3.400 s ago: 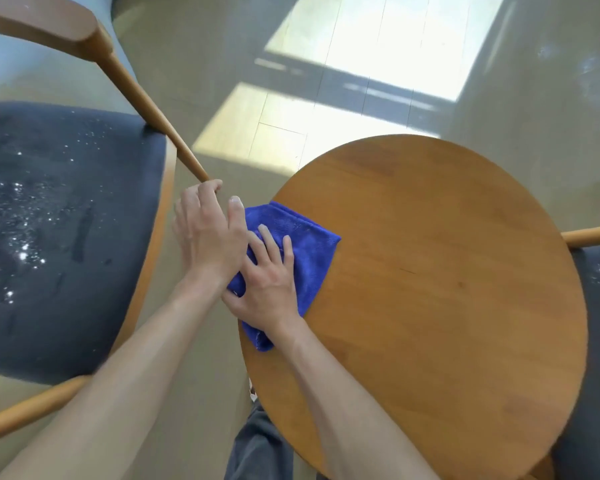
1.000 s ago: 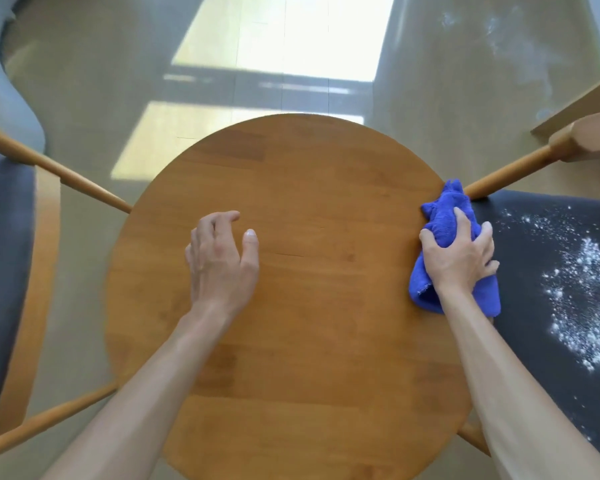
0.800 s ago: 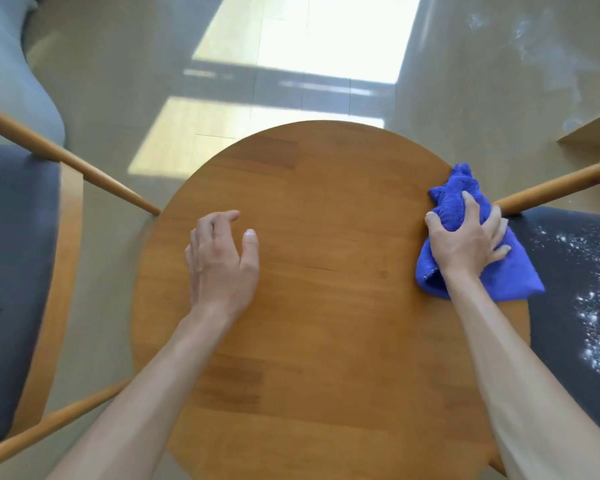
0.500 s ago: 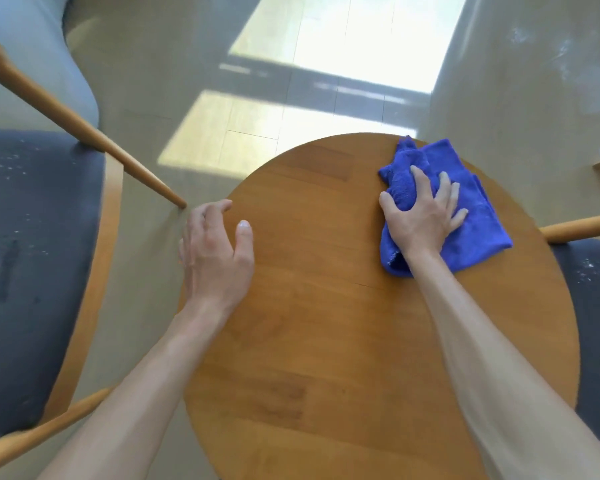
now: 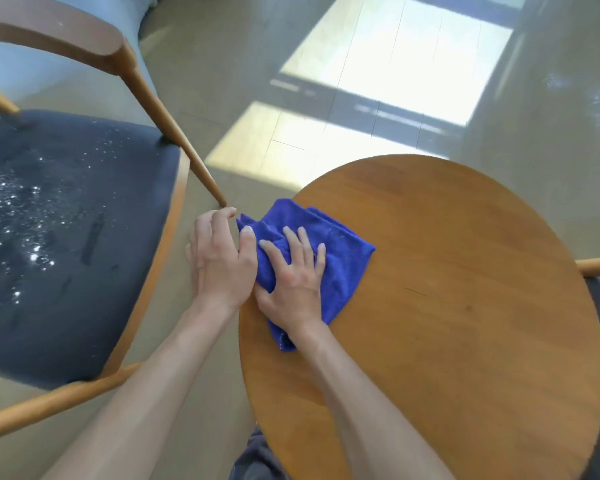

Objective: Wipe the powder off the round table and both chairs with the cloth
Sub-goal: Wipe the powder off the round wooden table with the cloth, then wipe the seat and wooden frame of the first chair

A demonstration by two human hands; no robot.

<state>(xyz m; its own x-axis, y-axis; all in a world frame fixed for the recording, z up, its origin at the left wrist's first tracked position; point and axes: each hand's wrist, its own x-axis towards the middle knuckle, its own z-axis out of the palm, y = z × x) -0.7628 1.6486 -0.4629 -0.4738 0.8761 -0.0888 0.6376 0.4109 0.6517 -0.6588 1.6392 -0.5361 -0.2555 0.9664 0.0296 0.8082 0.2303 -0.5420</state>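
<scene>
Sunlight falls on the tiled floor [image 5: 378, 64] beyond the round table [image 5: 465, 306]. My right hand [image 5: 293, 275] lies flat with spread fingers on the blue cloth [image 5: 340, 251] at the table's left edge. My left hand [image 5: 219, 258] — just beside it — cups the rim, fingers curled, thumb touching the cloth. Left of it stands the powdered chair [image 5: 59, 244].
</scene>
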